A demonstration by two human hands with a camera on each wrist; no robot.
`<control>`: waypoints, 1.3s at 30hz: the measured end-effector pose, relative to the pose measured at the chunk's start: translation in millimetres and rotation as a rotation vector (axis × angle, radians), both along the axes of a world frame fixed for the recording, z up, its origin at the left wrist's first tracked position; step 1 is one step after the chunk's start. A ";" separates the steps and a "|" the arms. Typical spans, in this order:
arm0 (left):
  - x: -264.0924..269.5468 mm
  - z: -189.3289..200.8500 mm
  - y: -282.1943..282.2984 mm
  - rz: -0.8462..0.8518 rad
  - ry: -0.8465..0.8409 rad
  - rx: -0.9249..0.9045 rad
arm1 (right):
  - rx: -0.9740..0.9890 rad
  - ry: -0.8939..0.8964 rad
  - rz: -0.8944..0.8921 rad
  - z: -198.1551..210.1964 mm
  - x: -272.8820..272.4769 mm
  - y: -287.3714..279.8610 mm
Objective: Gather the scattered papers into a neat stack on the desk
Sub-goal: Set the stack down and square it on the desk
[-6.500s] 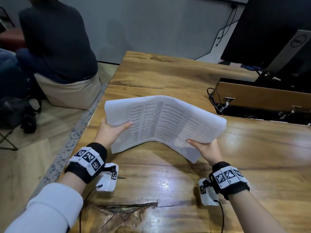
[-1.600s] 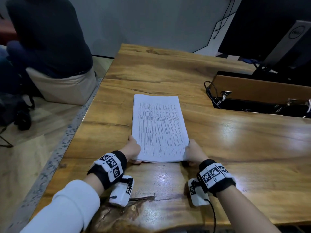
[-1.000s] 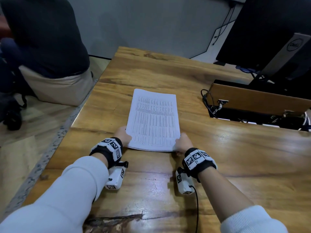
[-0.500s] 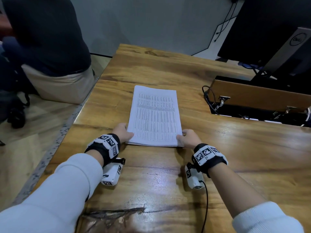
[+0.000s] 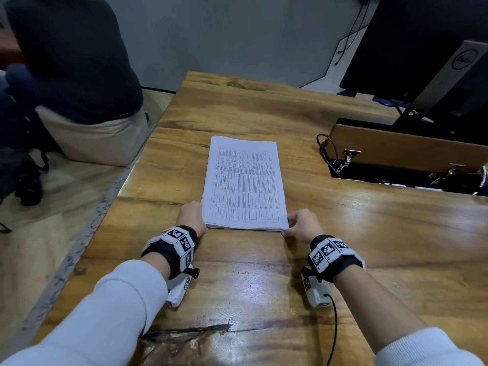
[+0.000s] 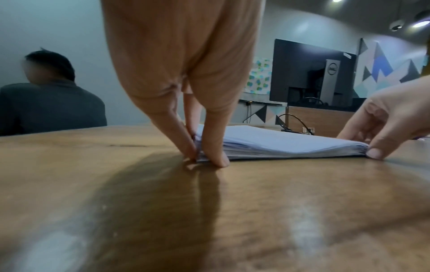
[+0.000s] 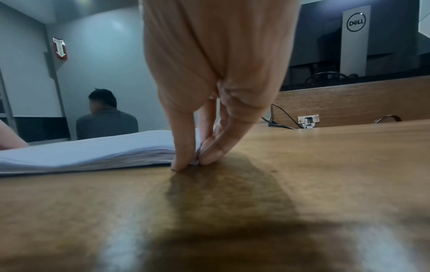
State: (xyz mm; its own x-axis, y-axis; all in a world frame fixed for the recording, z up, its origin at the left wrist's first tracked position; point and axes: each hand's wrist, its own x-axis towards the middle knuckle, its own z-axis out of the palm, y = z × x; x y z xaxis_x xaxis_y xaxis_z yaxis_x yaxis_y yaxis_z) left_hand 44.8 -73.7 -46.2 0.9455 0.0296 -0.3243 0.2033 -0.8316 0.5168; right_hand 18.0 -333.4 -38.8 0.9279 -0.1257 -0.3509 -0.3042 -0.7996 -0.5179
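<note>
You are squaring the paper stack (image 5: 244, 184), lying flat mid-desk (image 5: 343, 233). Your left hand (image 5: 191, 217) and right hand (image 5: 302, 224) are each pinching a near corner, fingertips (image 6: 218, 160) touching wood; keep pressing inward evenly, wrists low.

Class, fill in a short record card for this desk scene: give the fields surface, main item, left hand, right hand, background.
surface: wooden desk
main item: paper stack, flat on the desk, printed table on top
left hand: pinches the stack's near left corner
right hand: pinches the stack's near right corner
background: monitor at far right; seated person at far left
</note>
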 end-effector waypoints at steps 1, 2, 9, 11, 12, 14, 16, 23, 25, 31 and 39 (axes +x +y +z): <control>0.0 -0.5 0.3 0.007 -0.002 -0.005 | -0.001 0.001 0.003 0.2 0.3 0.2; 0.3 -1.1 0.5 0.022 -0.002 -0.012 | 0.000 0.002 0.008 0.7 0.7 0.5; 3.0 -3.2 3.5 0.078 -0.031 -0.104 | -0.026 0.023 0.001 3.3 8.3 3.8; 5.5 -2.5 3.1 0.083 -0.031 -0.121 | -0.034 0.026 -0.005 4.5 10.7 4.5; 6.2 -2.1 2.8 0.087 -0.030 -0.132 | -0.034 0.025 -0.011 5.4 11.2 4.6; 8.0 -2.3 3.1 0.100 -0.033 -0.152 | -0.034 0.023 -0.015 6.9 12.7 5.2; 8.9 -3.7 4.2 0.103 -0.032 -0.177 | -0.025 0.030 -0.018 6.9 13.9 4.8; 2.8 -7.5 7.4 0.054 -0.060 -0.273 | 0.015 -0.003 -0.014 5.9 5.2 1.0; -1.3 -9.3 5.9 0.054 -0.105 -0.275 | 0.003 -0.083 -0.032 3.5 -0.8 1.2; -6.3 -7.6 2.9 0.228 -0.068 -0.404 | 0.093 -0.150 -0.066 2.9 -16.8 8.3; 0.5 -14.0 14.8 0.410 0.081 -0.627 | 0.154 -0.082 -0.124 3.4 -19.0 14.4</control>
